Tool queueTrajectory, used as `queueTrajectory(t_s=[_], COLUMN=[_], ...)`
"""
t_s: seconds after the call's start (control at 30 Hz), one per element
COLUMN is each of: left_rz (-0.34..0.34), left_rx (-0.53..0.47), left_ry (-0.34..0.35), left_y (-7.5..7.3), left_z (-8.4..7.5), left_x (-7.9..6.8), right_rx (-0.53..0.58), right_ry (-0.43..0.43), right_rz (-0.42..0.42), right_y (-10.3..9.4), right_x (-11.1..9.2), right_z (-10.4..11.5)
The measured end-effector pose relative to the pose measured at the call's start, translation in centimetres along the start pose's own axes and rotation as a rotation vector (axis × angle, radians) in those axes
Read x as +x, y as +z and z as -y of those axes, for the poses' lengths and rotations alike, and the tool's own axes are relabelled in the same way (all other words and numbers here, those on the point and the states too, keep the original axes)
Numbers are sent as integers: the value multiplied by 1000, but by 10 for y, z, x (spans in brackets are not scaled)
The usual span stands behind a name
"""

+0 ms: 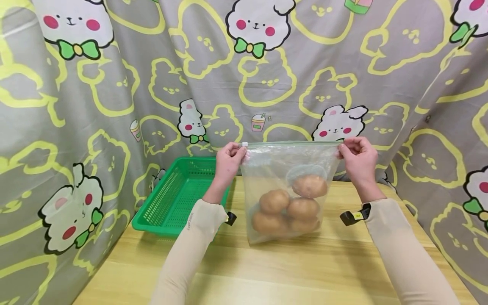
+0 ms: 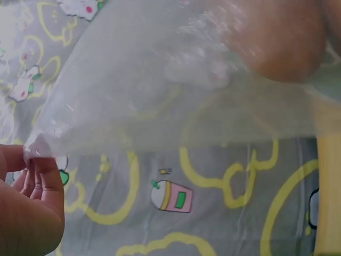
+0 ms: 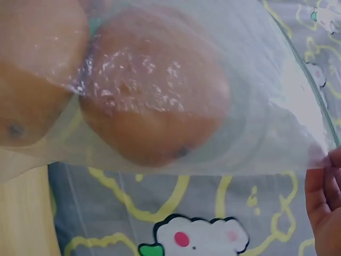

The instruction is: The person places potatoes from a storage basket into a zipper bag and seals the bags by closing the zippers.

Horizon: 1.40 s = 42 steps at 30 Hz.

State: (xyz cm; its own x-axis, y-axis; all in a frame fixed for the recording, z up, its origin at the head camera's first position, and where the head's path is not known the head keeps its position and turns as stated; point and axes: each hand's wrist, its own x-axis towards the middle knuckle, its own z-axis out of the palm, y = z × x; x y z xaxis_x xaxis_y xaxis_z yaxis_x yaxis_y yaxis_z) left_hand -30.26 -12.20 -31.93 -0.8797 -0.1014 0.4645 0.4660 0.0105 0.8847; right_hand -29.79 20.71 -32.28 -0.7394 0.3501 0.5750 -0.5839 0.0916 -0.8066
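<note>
A clear zip bag [image 1: 267, 178] hangs upright between my two hands, its green-edged top stretched straight across. Several brown potatoes [image 1: 303, 208] are piled inside it, one lying higher at the right. My left hand [image 1: 227, 163] pinches the top left corner, right by the white slider [image 1: 245, 145]. At the opposite corner, my right hand [image 1: 359, 159] pinches the bag between thumb and fingers. The right wrist view shows a potato [image 3: 154, 90] close up through the film. In the left wrist view, the fingers [image 2: 49, 178] grip a gathered bit of plastic.
A green plastic basket [image 1: 152, 228] with perforated sides stands on the left of the wooden table [image 1: 297, 271]. Behind and on both sides hangs a grey curtain [image 1: 213, 89] with cartoon prints. Black wrist cameras [image 1: 354, 216] stick out below the sleeves.
</note>
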Motion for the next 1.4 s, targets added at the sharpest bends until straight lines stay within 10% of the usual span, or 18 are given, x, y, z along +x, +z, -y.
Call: queueTrajectory(t_s=[0.2, 0.37, 0.6, 1.1, 1.4], left_rz=[-58, -90, -112, -27, 47], left_rx=[13, 58, 38, 21, -29], left_ry=[47, 81, 61, 50, 56], left_y=[9, 17, 26, 44, 53], left_z=[1, -5, 1, -16, -4], left_x=[-3, -6, -4, -18, -15], right_rx=[-38, -368, -625, -630, -534], right_ry=[90, 103, -205, -433, -238], right_rz=[-40, 20, 229, 623, 725], right_y=[-2, 1, 24, 106, 125], right_x=[3, 4, -3, -12, -10], right_z=[-7, -5, 6, 29, 37])
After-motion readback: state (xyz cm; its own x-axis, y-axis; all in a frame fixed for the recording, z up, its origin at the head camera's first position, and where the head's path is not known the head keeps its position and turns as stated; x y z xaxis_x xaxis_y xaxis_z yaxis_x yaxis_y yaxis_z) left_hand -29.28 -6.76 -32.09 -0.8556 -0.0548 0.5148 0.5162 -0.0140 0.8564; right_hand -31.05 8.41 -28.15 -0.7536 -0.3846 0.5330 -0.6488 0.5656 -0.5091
